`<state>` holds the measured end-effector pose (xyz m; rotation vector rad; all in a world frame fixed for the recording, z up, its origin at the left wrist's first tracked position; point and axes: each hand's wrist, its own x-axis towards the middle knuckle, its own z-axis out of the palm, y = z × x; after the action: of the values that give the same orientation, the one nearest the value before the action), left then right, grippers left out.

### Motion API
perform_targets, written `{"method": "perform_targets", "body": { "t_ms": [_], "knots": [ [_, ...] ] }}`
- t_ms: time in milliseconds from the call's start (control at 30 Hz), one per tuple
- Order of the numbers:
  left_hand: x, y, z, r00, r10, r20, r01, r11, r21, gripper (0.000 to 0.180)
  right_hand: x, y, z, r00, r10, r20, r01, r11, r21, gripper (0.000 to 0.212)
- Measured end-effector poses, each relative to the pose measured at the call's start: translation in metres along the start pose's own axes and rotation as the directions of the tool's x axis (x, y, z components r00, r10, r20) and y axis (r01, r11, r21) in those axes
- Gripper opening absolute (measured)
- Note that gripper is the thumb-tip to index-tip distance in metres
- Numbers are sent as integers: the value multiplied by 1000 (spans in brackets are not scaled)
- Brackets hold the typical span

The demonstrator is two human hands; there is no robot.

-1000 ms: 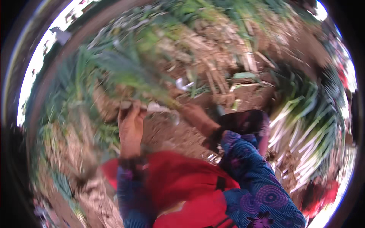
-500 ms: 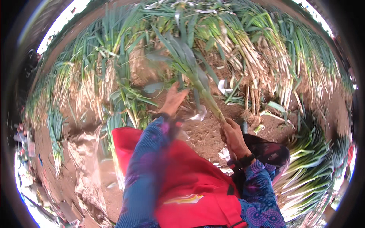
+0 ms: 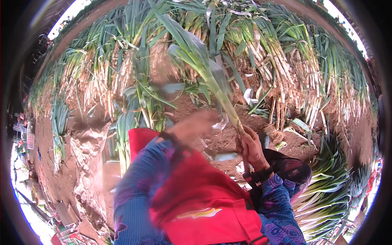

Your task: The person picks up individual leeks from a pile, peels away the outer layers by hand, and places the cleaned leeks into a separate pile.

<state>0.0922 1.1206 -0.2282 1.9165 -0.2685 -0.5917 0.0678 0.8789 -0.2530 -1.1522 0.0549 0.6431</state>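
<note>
While the fingers of the right hand [image 3: 252,149] grip a leek [image 3: 222,98] by its lower stalk above the soil [image 3: 256,121], the left hand [image 3: 194,125], nearby, is too blurred to tell its fingers' state.

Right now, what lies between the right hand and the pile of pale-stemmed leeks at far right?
In the head view, the person's dark-clad knee lies between the right hand, gripping a leek, and the leek pile.

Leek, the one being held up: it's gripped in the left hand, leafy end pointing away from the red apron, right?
Not quite: the head view shows the leek gripped in the right hand, not the left. Its leafy end does point away from the red apron.
</note>
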Motion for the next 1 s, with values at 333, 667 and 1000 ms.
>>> {"method": "perform_targets", "body": {
  "t_ms": [333, 667, 1000],
  "knots": [
    [10, 5, -79, 850, -146, -506, -269, 705, -657, 33, 27, 8, 18, 997, -3, 72, 24, 955, -295, 35],
    [17, 5, -70, 837, 59, -544, -363, 804, -471, 32, 97, -55, 69, 933, -224, 282, 342, 794, -503, 41],
    [7, 0, -72, 783, 211, -585, -524, 731, -438, 36, 114, -25, 86, 938, -319, 134, 344, 823, -453, 22]
  ]
}}
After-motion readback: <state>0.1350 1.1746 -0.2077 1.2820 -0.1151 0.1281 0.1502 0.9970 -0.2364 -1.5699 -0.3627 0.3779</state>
